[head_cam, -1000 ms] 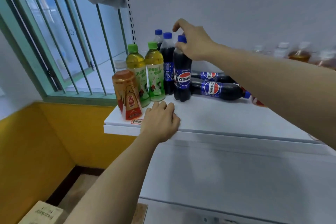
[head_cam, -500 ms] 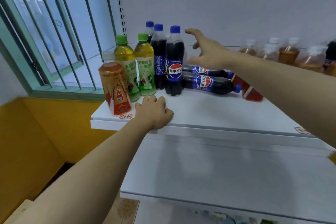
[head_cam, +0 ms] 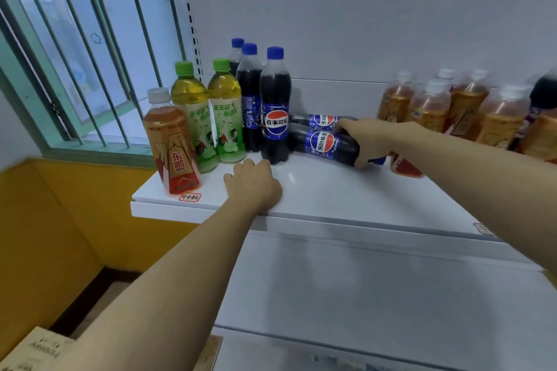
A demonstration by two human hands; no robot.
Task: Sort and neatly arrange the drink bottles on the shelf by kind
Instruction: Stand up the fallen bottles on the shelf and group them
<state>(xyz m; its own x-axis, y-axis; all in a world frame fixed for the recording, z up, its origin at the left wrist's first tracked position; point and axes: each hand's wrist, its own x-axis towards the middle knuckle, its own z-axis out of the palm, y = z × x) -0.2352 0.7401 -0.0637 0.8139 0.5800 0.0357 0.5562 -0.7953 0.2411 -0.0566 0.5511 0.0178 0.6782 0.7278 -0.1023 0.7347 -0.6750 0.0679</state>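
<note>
A right hand [head_cam: 369,141] grips a dark plastic cola bottle with blue label [head_cam: 324,143] lying on the white shelf [head_cam: 346,190] beside three upright ones, while the left hand [head_cam: 254,185] rests, fingers curled, at the shelf's front.

1. Your shelf [head_cam: 346,190]: smooth white surface w/ a glossy sheen.
2. Cola bottles [head_cam: 275,105]: clear shiny plastic, glossy printed labels, blue plastic caps.
3. Green tea bottles [head_cam: 224,108]: same glossy plastic.
4. Cardboard box [head_cam: 33,349]: matt, papery.
5. Window bars [head_cam: 99,48]: look like painted metal.
</note>
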